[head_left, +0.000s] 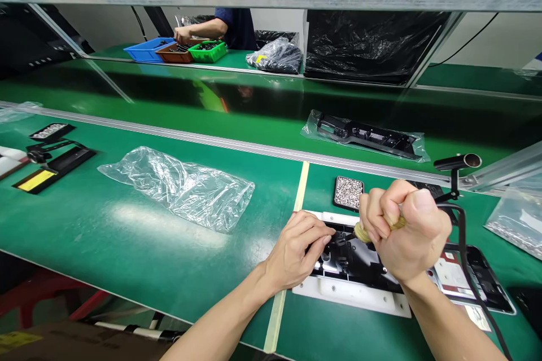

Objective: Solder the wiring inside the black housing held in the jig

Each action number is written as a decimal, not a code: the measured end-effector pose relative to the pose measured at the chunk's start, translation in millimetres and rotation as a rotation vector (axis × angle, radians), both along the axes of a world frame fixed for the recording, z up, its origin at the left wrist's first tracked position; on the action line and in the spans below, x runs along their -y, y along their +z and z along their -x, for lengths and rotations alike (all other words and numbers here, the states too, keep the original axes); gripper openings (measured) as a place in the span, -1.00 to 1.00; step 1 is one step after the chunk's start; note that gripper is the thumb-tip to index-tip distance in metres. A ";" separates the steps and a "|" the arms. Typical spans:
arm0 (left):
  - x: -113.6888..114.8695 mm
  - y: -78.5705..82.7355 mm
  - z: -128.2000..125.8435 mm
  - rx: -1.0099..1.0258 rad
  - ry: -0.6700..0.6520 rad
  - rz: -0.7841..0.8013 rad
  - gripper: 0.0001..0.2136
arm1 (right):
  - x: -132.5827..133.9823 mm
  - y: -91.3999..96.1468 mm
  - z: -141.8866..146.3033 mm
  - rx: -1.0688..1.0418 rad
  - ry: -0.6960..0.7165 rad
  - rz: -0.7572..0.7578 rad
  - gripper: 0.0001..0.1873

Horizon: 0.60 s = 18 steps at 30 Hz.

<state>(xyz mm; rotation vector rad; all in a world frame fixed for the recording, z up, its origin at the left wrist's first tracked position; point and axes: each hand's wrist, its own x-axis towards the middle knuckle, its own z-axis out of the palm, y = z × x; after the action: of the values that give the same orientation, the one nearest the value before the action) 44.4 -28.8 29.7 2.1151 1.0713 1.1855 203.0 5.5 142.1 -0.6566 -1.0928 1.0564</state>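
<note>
In the head view, my right hand (406, 231) is a fist round the yellowish grip of a corded soldering iron (363, 232), thumb on top. Its thin dark shaft slants down-left to a black plastic housing (359, 259). The exact contact at the tip is hard to make out. My left hand (298, 248) rests over the housing's left end, thumb and forefinger drawn together close to the tip. Whatever lies between those fingertips is hidden. White fixture rails (359, 296) flank the housing along its near and far sides.
A tube-shaped iron holder (457, 162) and a tray of metallic bits (348, 192) stand behind. A black cord (468, 271) hangs right, over a framed panel (486, 282). Clear plastic bag (182, 186) lies left; a bagged black part (368, 135) lies beyond. A co-worker's hand (183, 34) reaches into bins.
</note>
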 end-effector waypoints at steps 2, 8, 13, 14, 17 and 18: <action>-0.1 -0.6 -0.6 0.004 0.002 -0.010 -0.80 | -0.3 0.2 -1.4 0.011 0.004 -0.013 -0.56; -0.2 -3.0 -1.2 0.011 0.004 -0.012 -0.80 | -1.5 2.3 -1.6 0.014 0.006 -0.019 -0.52; -0.4 -3.1 -1.1 0.011 0.004 -0.004 -0.79 | -1.5 2.2 -1.0 0.000 0.008 0.004 -0.52; -0.4 -2.8 -1.1 0.010 0.006 -0.004 -0.79 | -1.4 2.0 -1.2 -0.003 0.009 0.007 -0.52; -0.4 -1.7 -1.5 0.007 0.010 -0.012 -0.80 | -1.2 1.6 -1.2 -0.010 0.015 0.006 -0.52; -0.4 -1.4 -1.7 0.007 0.011 -0.015 -0.80 | -1.3 1.7 -1.1 -0.010 0.017 0.006 -0.52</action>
<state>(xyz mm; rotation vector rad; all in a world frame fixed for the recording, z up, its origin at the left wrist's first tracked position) 46.1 -28.3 28.3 2.1175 1.0758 1.2085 204.1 6.7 143.7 -0.6470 -1.0884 1.0767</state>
